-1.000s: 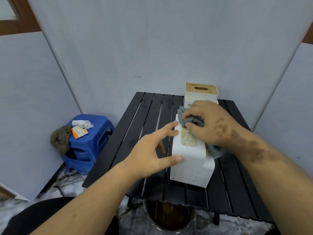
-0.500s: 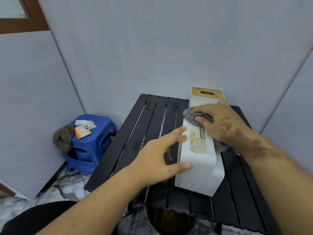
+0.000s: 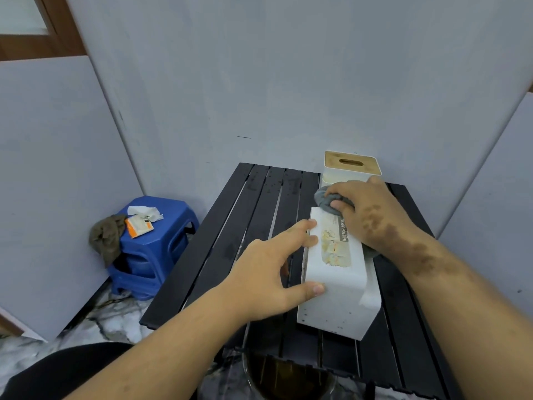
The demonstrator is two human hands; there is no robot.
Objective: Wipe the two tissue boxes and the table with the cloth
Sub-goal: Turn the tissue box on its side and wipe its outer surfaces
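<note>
Step in hand: wiping the upper face of the near tissue box [image 3: 334,272]; judged an early stage, since the far tissue box [image 3: 350,168] and the counter [image 3: 230,243] appear to await the cloth.
Near tissue box: white, lying on its side on the counter, right of centre; a label faces up.
Long axis: runs from the person toward the wall, leaning slightly leftward at the far end.
Far tissue box: upright with a wooden slotted lid, at the counter's back edge, just behind the near box.
Cloth [image 3: 331,202]: grey, bunched, at the far end of the near box's upper face; a further fold shows below the right wrist.
Right hand [image 3: 372,215]: fingers curled round the cloth, pressing it onto the box's far end.
Left hand [image 3: 271,272]: spread; fingertips on the box's upper left edge, thumb against its near left side, bracing it.
Key relation: the unwiped length of the face lies from the right hand toward the person, along the long axis; the right hand is the nearer one to the far box.
Next move calls for: a stroke drawn along that axis, the left hand resisting slide.
Risk: the box may skid on the slats if the bracing eases.
Surroundings: blue stool [image 3: 155,243] to the left, carrying a brown rag and a packet.
</note>
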